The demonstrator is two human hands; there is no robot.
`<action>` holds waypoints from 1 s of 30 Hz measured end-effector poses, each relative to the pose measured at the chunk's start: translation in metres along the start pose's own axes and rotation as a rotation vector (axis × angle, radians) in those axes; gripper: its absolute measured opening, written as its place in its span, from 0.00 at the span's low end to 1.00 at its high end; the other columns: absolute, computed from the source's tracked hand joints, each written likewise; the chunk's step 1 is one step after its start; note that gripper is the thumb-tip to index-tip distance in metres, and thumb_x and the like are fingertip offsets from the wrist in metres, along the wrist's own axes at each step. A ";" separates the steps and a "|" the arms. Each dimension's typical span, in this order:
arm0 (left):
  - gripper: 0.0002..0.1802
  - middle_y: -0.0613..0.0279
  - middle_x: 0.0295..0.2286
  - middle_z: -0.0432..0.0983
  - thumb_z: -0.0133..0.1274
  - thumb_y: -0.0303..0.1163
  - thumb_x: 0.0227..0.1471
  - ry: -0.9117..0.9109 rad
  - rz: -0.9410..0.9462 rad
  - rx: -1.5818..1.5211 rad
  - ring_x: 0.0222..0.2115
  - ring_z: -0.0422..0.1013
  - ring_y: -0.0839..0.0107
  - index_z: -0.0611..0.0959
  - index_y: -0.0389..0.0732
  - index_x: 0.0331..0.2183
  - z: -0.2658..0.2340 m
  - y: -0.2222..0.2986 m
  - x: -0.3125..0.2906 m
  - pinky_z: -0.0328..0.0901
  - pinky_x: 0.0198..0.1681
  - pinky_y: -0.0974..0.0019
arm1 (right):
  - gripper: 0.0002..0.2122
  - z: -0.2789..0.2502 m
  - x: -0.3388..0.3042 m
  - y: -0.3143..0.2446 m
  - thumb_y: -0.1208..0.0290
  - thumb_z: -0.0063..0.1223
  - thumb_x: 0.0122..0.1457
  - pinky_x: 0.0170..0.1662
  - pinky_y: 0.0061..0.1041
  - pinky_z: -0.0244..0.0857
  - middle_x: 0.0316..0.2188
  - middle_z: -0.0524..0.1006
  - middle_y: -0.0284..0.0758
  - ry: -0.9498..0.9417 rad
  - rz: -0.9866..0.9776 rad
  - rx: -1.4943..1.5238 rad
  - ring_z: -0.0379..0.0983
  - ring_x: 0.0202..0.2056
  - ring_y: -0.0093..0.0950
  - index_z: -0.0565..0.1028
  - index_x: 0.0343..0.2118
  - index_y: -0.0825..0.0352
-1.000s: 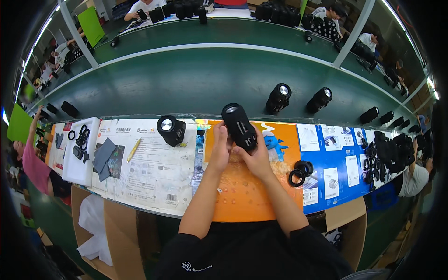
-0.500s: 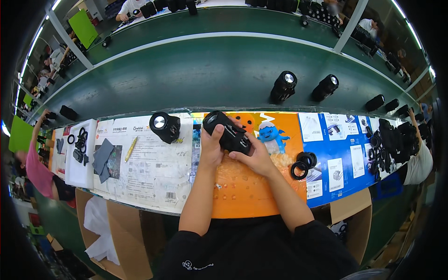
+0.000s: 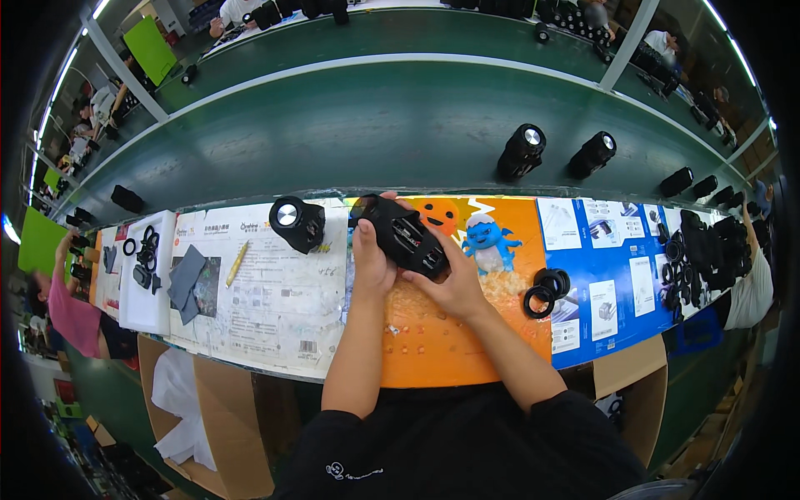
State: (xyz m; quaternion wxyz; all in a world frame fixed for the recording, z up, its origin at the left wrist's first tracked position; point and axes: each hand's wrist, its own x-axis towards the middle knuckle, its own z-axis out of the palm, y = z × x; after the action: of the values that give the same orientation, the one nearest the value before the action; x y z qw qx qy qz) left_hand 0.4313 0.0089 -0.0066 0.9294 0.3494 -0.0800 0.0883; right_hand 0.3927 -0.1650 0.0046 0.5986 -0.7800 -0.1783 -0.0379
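Observation:
Both my hands hold a black cylindrical portable speaker [image 3: 406, 239] above the orange part of the bench. My left hand [image 3: 372, 260] wraps its left end, thumb up along the side. On the lower right side, my right hand [image 3: 454, 279] grips it with fingers and thumb. A panel with ridged detail faces up between the hands. Left of them, a similar speaker [image 3: 297, 225] with a shiny silver disc at its end stands on the white bench sheet. Several black rings [image 3: 547, 292] lie to the right of my right hand.
Two more speakers [image 3: 522, 152] stand on the green conveyor [image 3: 333, 142] ahead, with others farther right. At left are a white foam tray [image 3: 161, 310] with cables, a grey cloth [image 3: 185, 283] and a yellow pen [image 3: 237, 264]. Cardboard boxes [image 3: 225, 417] stand below the bench. Co-workers sit at both sides.
The speaker in my hands has turned, so its ridged panel now shows more. Both hands still grip it. The speakers on the conveyor appear shifted slightly right in view.

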 end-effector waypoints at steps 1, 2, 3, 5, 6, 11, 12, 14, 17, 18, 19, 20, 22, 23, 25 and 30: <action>0.52 0.53 0.51 0.79 0.63 0.69 0.60 -0.039 -0.040 -0.024 0.52 0.81 0.54 0.72 0.36 0.65 0.000 0.001 0.000 0.79 0.57 0.50 | 0.42 0.001 -0.001 0.002 0.64 0.82 0.55 0.64 0.39 0.73 0.60 0.79 0.49 -0.002 0.002 0.001 0.79 0.61 0.43 0.69 0.71 0.70; 0.52 0.53 0.51 0.79 0.63 0.69 0.60 -0.038 -0.041 -0.024 0.52 0.81 0.54 0.72 0.36 0.65 0.001 0.001 0.000 0.79 0.57 0.50 | 0.42 0.001 -0.002 0.006 0.64 0.82 0.55 0.64 0.38 0.73 0.60 0.79 0.49 -0.001 0.035 0.073 0.79 0.61 0.42 0.70 0.70 0.70; 0.52 0.53 0.51 0.79 0.63 0.71 0.59 -0.051 -0.054 0.034 0.52 0.81 0.54 0.72 0.36 0.65 0.002 0.002 0.000 0.78 0.58 0.50 | 0.42 0.002 -0.002 0.009 0.64 0.82 0.55 0.63 0.37 0.73 0.59 0.80 0.48 -0.001 0.068 0.145 0.80 0.60 0.41 0.70 0.70 0.70; 0.53 0.53 0.51 0.79 0.63 0.72 0.59 -0.065 -0.067 0.093 0.53 0.81 0.54 0.72 0.36 0.64 0.004 0.003 0.000 0.78 0.59 0.50 | 0.41 0.002 -0.003 0.013 0.64 0.83 0.55 0.63 0.36 0.74 0.59 0.80 0.48 -0.003 0.073 0.170 0.80 0.60 0.40 0.71 0.69 0.70; 0.53 0.53 0.50 0.79 0.64 0.72 0.58 -0.043 -0.082 0.082 0.53 0.80 0.54 0.73 0.36 0.64 0.005 0.003 0.000 0.77 0.59 0.50 | 0.41 0.002 -0.003 0.014 0.64 0.83 0.55 0.63 0.36 0.74 0.59 0.80 0.48 -0.006 0.078 0.196 0.80 0.59 0.39 0.71 0.69 0.71; 0.51 0.54 0.48 0.79 0.68 0.70 0.56 -0.053 -0.152 -0.054 0.51 0.80 0.56 0.74 0.36 0.61 0.007 -0.003 0.001 0.77 0.59 0.50 | 0.42 0.003 -0.003 0.021 0.63 0.83 0.54 0.62 0.36 0.74 0.58 0.80 0.48 0.000 0.048 0.151 0.81 0.59 0.39 0.71 0.68 0.72; 0.49 0.54 0.47 0.80 0.71 0.67 0.55 -0.060 -0.132 -0.073 0.50 0.81 0.56 0.75 0.36 0.60 0.010 -0.004 0.000 0.79 0.57 0.51 | 0.42 0.003 -0.004 0.024 0.63 0.83 0.54 0.62 0.36 0.74 0.58 0.80 0.48 0.015 0.025 0.142 0.81 0.58 0.39 0.71 0.68 0.73; 0.48 0.53 0.45 0.81 0.74 0.64 0.54 -0.068 -0.110 -0.091 0.48 0.83 0.56 0.75 0.36 0.59 0.016 -0.005 0.000 0.80 0.55 0.52 | 0.41 0.003 -0.006 0.026 0.63 0.83 0.54 0.62 0.35 0.74 0.58 0.80 0.48 0.016 0.030 0.147 0.81 0.58 0.39 0.71 0.68 0.73; 0.47 0.53 0.44 0.82 0.73 0.64 0.54 -0.061 -0.068 0.024 0.47 0.83 0.58 0.76 0.36 0.58 0.022 -0.005 -0.002 0.80 0.54 0.53 | 0.41 0.002 -0.006 0.026 0.63 0.83 0.54 0.61 0.35 0.75 0.58 0.81 0.48 0.017 0.039 0.153 0.81 0.57 0.39 0.72 0.67 0.74; 0.46 0.53 0.44 0.82 0.73 0.63 0.55 -0.046 -0.055 0.046 0.47 0.83 0.58 0.76 0.36 0.57 0.024 -0.007 -0.002 0.80 0.54 0.53 | 0.41 0.002 -0.006 0.026 0.63 0.83 0.54 0.61 0.35 0.75 0.57 0.81 0.49 0.017 0.044 0.153 0.82 0.57 0.39 0.72 0.67 0.74; 0.45 0.53 0.43 0.83 0.73 0.63 0.56 -0.030 -0.043 0.068 0.46 0.83 0.59 0.76 0.36 0.57 0.025 -0.007 -0.002 0.80 0.53 0.54 | 0.41 0.002 -0.006 0.027 0.63 0.83 0.54 0.61 0.35 0.75 0.57 0.81 0.49 0.019 0.042 0.153 0.82 0.57 0.39 0.72 0.67 0.74; 0.45 0.53 0.43 0.83 0.73 0.63 0.56 -0.032 -0.041 0.068 0.46 0.83 0.59 0.76 0.36 0.57 0.024 -0.008 -0.003 0.80 0.53 0.54 | 0.41 0.002 -0.007 0.027 0.63 0.83 0.54 0.60 0.35 0.75 0.57 0.81 0.49 0.026 0.035 0.136 0.82 0.56 0.39 0.72 0.67 0.75; 0.49 0.52 0.45 0.81 0.69 0.68 0.57 -0.029 -0.055 0.106 0.47 0.82 0.56 0.75 0.35 0.58 0.023 -0.009 -0.003 0.79 0.56 0.52 | 0.40 0.000 -0.006 0.026 0.64 0.83 0.54 0.60 0.34 0.75 0.57 0.81 0.49 0.032 0.024 0.118 0.82 0.56 0.39 0.72 0.66 0.75; 0.49 0.52 0.45 0.81 0.69 0.68 0.57 -0.030 -0.054 0.107 0.47 0.82 0.56 0.75 0.35 0.58 0.024 -0.008 -0.004 0.79 0.56 0.52 | 0.40 0.000 -0.007 0.024 0.64 0.83 0.55 0.60 0.34 0.76 0.56 0.81 0.49 0.029 0.026 0.114 0.82 0.56 0.39 0.72 0.66 0.76; 0.48 0.52 0.44 0.81 0.66 0.69 0.58 -0.043 -0.083 0.127 0.47 0.82 0.56 0.76 0.35 0.58 0.025 -0.006 -0.004 0.79 0.56 0.53 | 0.40 0.000 -0.006 0.020 0.64 0.83 0.55 0.59 0.34 0.76 0.56 0.81 0.49 0.025 0.023 0.111 0.82 0.56 0.40 0.72 0.66 0.76; 0.48 0.51 0.43 0.82 0.64 0.71 0.59 -0.037 -0.056 0.116 0.47 0.82 0.57 0.77 0.35 0.56 0.028 -0.010 -0.009 0.79 0.56 0.53 | 0.37 0.002 -0.009 0.022 0.75 0.80 0.58 0.61 0.30 0.75 0.56 0.80 0.41 0.030 -0.016 0.095 0.79 0.55 0.28 0.69 0.67 0.78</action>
State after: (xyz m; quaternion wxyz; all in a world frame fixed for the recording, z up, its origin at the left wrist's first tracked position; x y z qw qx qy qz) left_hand 0.4223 -0.0178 0.0059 0.9079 0.4066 -0.0821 0.0604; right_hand 0.3911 -0.1698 -0.0186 0.6371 -0.7487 -0.1774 -0.0459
